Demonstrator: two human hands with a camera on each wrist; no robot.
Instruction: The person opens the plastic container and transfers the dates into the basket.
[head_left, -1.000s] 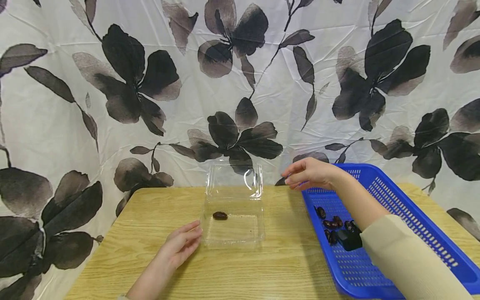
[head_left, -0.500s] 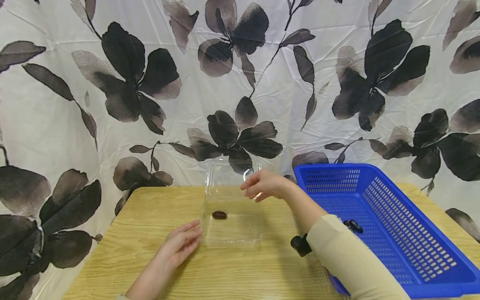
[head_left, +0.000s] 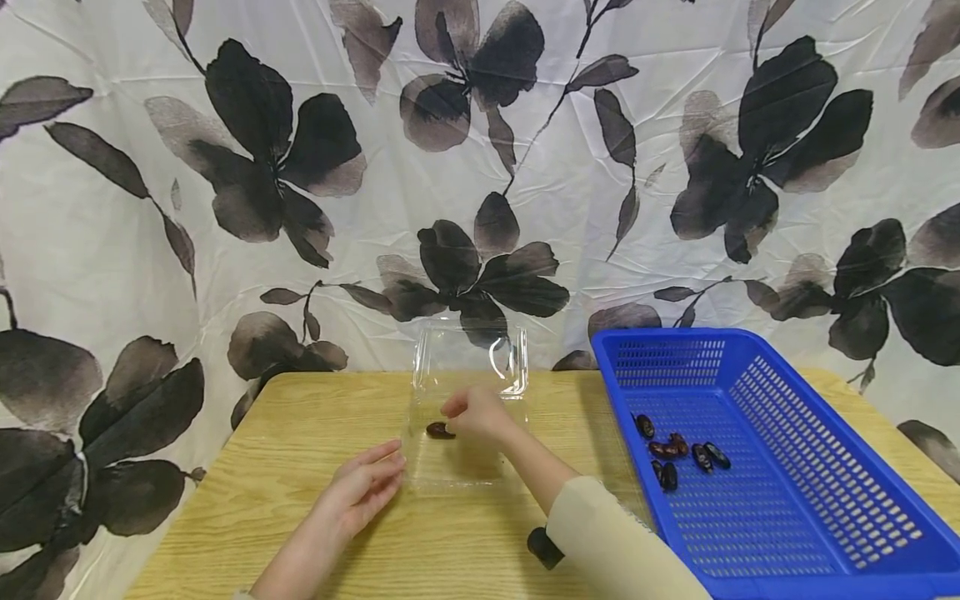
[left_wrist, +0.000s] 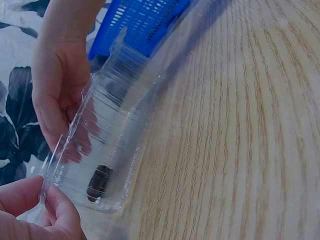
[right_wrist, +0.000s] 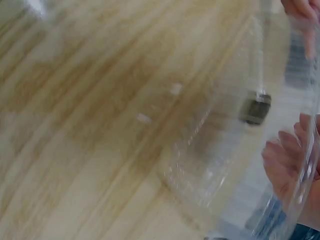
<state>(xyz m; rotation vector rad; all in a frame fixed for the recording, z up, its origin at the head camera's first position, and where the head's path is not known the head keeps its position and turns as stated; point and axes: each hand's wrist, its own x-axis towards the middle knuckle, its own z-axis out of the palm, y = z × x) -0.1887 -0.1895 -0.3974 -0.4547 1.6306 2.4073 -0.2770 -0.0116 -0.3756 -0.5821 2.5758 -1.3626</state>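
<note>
A clear plastic clamshell container (head_left: 468, 479) lies on the table with its lid raised at the back. One dark brown date (head_left: 439, 430) is on its floor, towards the left. My left hand (head_left: 365, 483) is at the container's left side; in the left wrist view, thumb and finger (left_wrist: 62, 207) pinch its rim. My right hand (head_left: 478, 414) is over the container, fingers pointing left and just above the date. In the right wrist view the right hand (right_wrist: 290, 160) appears through the blurred plastic, and whether anything is between its fingers is hidden.
A blue perforated basket (head_left: 780, 533) stands on the right of the wooden table (head_left: 300, 417). Several dates (head_left: 667, 447) lie towards its left side. A white cloth with dark flowers (head_left: 465, 183) hangs behind the table.
My right hand has moved left and down from the basket's back left corner into the space over the container. The left hand has stayed at the container's side.
</note>
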